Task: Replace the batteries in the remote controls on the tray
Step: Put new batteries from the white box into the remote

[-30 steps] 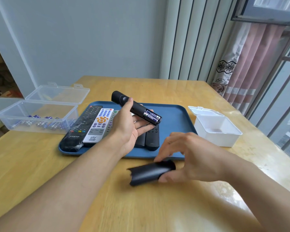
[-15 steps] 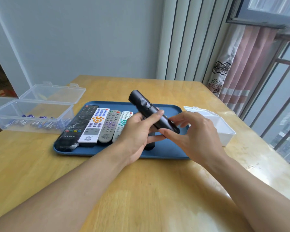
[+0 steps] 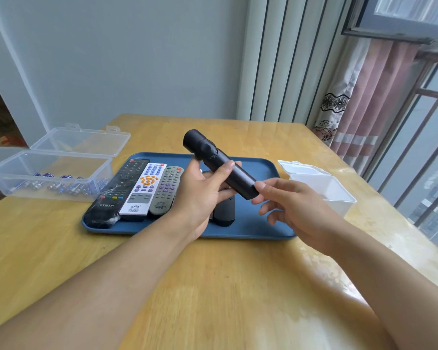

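My left hand [image 3: 200, 195] grips a black rounded remote [image 3: 228, 170] above the blue tray [image 3: 258, 223], tilted with its thick end up and to the left. Its back cover is on and no batteries show. My right hand [image 3: 296, 208] is at the remote's lower end, fingers loosely bent, with a fingertip touching the tip. On the tray lie a long black remote [image 3: 116, 188], a white remote [image 3: 144, 190] and a grey remote [image 3: 166, 190] side by side. Another black remote [image 3: 223, 213] is partly hidden behind my left hand.
An open clear plastic box [image 3: 48, 173] with several batteries stands left of the tray. An open white box [image 3: 324, 190] stands at the tray's right. The wooden table [image 3: 213, 286] runs to a window and curtain on the right.
My right hand picked the black cover up off the table and fitted it over the remote's batteries. It now eases back from the remote's end.
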### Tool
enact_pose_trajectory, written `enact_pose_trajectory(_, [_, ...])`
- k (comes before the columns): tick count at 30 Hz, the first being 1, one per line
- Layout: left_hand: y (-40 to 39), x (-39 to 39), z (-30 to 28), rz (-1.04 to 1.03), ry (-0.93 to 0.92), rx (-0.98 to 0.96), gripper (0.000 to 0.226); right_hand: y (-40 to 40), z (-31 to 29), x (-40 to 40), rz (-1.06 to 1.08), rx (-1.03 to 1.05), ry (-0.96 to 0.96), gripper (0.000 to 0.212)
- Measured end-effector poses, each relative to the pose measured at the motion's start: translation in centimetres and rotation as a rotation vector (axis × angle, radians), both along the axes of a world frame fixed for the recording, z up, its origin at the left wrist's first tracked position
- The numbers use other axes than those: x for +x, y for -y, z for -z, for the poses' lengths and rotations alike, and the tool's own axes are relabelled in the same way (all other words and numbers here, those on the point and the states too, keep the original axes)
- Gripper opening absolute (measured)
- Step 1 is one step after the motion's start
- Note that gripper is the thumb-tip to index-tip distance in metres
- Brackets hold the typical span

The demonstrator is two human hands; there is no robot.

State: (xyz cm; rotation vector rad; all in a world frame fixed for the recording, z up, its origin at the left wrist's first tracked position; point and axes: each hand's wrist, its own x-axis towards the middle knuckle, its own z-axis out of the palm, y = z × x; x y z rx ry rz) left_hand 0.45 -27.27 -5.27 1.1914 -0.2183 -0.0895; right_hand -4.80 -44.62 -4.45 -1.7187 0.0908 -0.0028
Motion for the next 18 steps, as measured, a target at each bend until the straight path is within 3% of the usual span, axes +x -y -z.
enact_pose_trajectory(2, [-0.1,0.4,0.2,-0.04,0.027,0.003,0.051,-0.1,0.0,-0.1,-0.037,0.087,-0.054,0.017])
enact_pose_trajectory(6, [-0.5,1.0,0.4,-0.157,0.029,-0.052,0.111,-0.3,0.2,0.0,-0.079,0.211,-0.094,0.018])
enact_pose_trajectory(7, [-0.6,1.0,0.4,-0.176,0.028,-0.058,0.115,-0.3,0.2,-0.1,-0.09,0.234,-0.099,0.019])
enact_pose_trajectory(12, [-0.7,1.1,0.4,-0.166,0.011,-0.077,0.094,-0.5,-0.2,-0.3,-0.106,0.331,-0.124,0.02])
enact_pose_trajectory(18, [-0.8,1.2,0.4,-0.161,0.018,-0.078,0.089,-0.7,-0.2,-0.2,-0.108,0.362,-0.114,0.028])
